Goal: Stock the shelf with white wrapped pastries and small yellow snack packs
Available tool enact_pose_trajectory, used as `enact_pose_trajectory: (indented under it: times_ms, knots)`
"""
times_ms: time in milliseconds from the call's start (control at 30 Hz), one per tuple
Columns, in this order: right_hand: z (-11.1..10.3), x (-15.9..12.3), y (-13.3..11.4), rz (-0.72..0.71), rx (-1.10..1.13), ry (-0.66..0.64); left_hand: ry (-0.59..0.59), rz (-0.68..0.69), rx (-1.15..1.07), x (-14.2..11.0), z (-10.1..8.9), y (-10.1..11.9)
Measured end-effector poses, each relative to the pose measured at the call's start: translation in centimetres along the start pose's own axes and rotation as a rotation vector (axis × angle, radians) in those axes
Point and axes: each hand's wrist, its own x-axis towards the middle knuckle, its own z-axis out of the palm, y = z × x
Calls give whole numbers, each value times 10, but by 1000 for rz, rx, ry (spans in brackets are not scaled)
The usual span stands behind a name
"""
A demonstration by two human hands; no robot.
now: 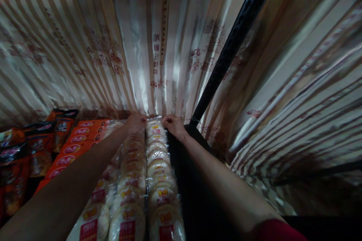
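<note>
At the far end of the rightmost row, both my hands reach to a clear packet of round pale cakes. My left hand is closed at its left top corner, fingers pinched together. On the opposite corner my right hand pinches the edge of the clear wrapper. The packets in this row overlap one another toward me, each with a yellow and red label. A second row of the same packets lies just left, partly hidden behind my left forearm.
Orange packets overlap farther left, beside black-and-orange bags. A dark slanted post rises behind my right hand. Printed striped sheeting hangs along the back. Dark shelf surface shows right of the rows.
</note>
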Motion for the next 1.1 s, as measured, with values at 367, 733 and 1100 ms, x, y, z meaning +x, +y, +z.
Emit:
enact_pose_trajectory:
  times_ms: [367,733,1100]
  knots:
    - [12,-8,-1,47,-119,105,51,-44,8,-3,-4,7]
    - [17,-6,9,65,-84,111,83,-49,-9,-4,1,3]
    - [15,-6,10,67,-53,103,281,110,88,-9,3,4]
